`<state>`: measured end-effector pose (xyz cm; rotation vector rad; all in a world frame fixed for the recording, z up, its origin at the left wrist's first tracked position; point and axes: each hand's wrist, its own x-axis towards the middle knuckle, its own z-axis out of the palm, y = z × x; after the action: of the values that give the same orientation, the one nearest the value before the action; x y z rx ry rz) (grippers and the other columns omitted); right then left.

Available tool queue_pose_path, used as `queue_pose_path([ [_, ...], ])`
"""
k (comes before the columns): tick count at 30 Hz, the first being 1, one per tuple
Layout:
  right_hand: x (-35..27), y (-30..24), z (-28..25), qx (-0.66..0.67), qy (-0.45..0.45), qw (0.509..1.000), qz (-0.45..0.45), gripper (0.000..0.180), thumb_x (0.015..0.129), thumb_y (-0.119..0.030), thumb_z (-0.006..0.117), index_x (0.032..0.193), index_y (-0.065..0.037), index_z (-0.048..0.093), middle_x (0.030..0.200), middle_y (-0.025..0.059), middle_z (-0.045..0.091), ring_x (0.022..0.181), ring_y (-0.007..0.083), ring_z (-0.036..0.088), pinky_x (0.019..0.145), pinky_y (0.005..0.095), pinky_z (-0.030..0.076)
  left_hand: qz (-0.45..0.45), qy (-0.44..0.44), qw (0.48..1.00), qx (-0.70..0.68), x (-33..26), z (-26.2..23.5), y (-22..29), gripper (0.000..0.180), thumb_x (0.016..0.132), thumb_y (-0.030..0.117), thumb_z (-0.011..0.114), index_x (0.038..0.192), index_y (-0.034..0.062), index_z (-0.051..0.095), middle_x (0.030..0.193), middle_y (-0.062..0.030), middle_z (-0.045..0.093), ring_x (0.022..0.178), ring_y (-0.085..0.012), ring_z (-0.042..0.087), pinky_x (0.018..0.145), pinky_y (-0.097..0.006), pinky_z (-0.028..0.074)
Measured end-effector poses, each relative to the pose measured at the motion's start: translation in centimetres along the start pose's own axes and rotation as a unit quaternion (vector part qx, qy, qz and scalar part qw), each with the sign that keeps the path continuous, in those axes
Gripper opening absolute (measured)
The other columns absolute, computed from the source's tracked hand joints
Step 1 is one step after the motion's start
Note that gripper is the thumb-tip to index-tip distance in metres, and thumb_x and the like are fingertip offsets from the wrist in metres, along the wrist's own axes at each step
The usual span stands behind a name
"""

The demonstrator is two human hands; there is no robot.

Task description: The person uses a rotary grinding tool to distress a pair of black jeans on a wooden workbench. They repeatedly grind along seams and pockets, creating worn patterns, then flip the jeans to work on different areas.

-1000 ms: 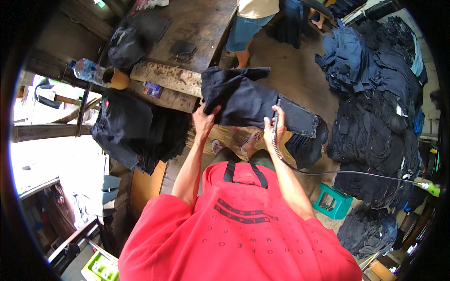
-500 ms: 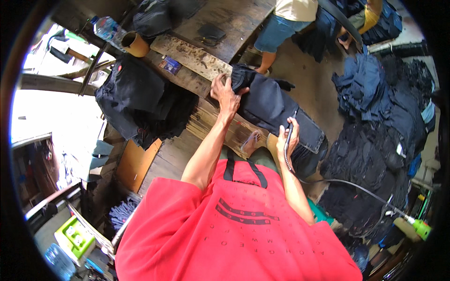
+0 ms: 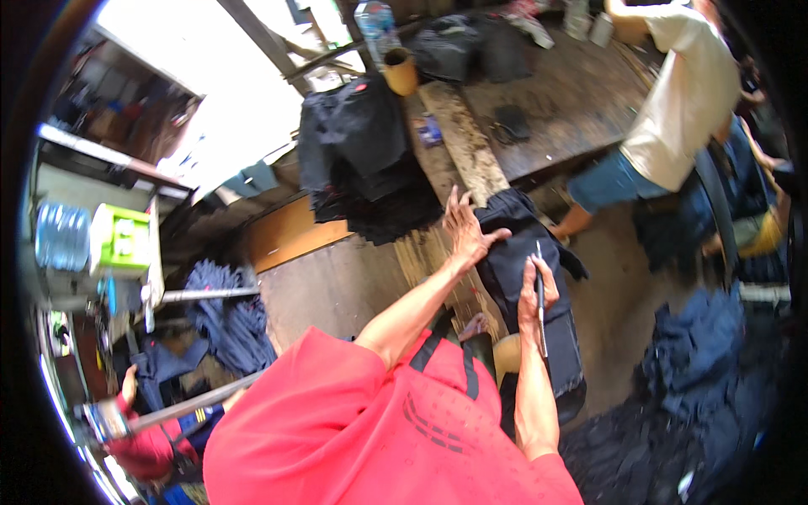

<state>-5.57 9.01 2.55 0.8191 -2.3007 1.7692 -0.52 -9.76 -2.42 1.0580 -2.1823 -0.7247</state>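
Note:
Dark denim trousers [image 3: 507, 273] lie lengthwise in front of me, their far end over the end of a worn plank [image 3: 463, 143]. My left hand [image 3: 471, 227] is at their upper left edge, fingers spread and thumb resting on the cloth. It holds nothing. In my right hand [image 3: 539, 290] is a slim, dark pen-shaped tool [image 3: 541, 324], gripped like a pencil with its thin tip pointing away over the denim. Whether the tip touches the cloth I cannot tell.
A stack of black garments [image 3: 358, 160] hangs over the bench at left, near a brown cup [image 3: 400, 71] and a water bottle [image 3: 376, 29]. Someone in a pale shirt [image 3: 686, 101] stands at far right. Denim heaps [image 3: 699, 362] cover the right floor; another person [image 3: 151, 446] is lower left.
My view has swung right-to-left, so the bench appears farther right. My left fingers have spread from their bent grip at the cloth's edge. The tool stays in my right hand.

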Motion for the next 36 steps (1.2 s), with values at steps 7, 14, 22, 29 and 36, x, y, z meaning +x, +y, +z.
queue_pose_path([
  [7, -1.7, 3.5, -2.5, 0.12, -0.011, 0.977, 0.175, 0.043, 0.116, -0.025, 0.055, 0.146, 0.005, 0.062, 0.124, 0.0215, 0.077, 0.107, 0.025, 0.075, 0.101, 0.0401, 0.057, -0.336, -0.07, 0.877, -0.336, -5.4, -1.7, 0.6, 0.09, 0.07, 0.032, 0.106, 0.138, 0.0004, 0.057, 0.128, -0.0123, 0.072, 0.115, -0.025, 0.069, 0.103, -0.041, 0.057],
  [14, -2.5, 3.9, -4.2, 0.14, 0.024, 0.97, 0.198, 0.03, 0.113, -0.019, 0.059, 0.133, 0.004, 0.057, 0.123, 0.0284, 0.076, 0.109, 0.0299, 0.077, 0.104, 0.0419, 0.058, -0.345, -0.104, 0.853, -0.378, -4.9, -0.6, -0.6, 0.066, 0.074, 0.009, 0.103, 0.128, -0.0029, 0.066, 0.119, -0.0137, 0.079, 0.107, -0.0206, 0.076, 0.099, -0.036, 0.062],
  [22, 0.8, 1.8, -1.1, -0.06, -0.219, 0.974, -0.019, 0.028, 0.091, 0.002, 0.074, 0.118, 0.008, 0.075, 0.115, 0.0237, 0.081, 0.109, 0.0371, 0.08, 0.104, 0.0474, 0.063, -0.247, -0.027, 0.903, -0.351, -3.7, -2.1, -1.3, 0.106, 0.07, 0.025, 0.106, 0.155, 0.0131, 0.044, 0.159, -0.0161, 0.041, 0.143, -0.029, 0.051, 0.112, -0.044, 0.053],
  [29, 1.4, 3.3, 1.3, -0.063, -0.208, 0.969, -0.12, 0.029, 0.084, 0.002, 0.077, 0.112, 0.009, 0.076, 0.108, 0.0256, 0.081, 0.105, 0.0391, 0.082, 0.101, 0.0473, 0.065, -0.002, -0.063, 0.987, -0.149, 0.5, -2.1, -3.1, 0.064, 0.067, 0.027, 0.104, 0.118, 0.0105, 0.069, 0.148, -0.0142, 0.047, 0.131, -0.0366, 0.058, 0.11, -0.047, 0.05],
  [36, 2.0, 4.2, 3.0, -0.066, -0.245, 0.954, -0.159, 0.027, 0.083, 0.004, 0.075, 0.109, 0.01, 0.078, 0.105, 0.0264, 0.081, 0.107, 0.0394, 0.081, 0.103, 0.0497, 0.064, -0.018, -0.127, 0.968, -0.217, 1.7, -1.0, -4.1, 0.072, 0.063, 0.025, 0.105, 0.117, 0.0062, 0.062, 0.125, -0.0119, 0.057, 0.115, -0.0297, 0.059, 0.101, -0.042, 0.051],
])
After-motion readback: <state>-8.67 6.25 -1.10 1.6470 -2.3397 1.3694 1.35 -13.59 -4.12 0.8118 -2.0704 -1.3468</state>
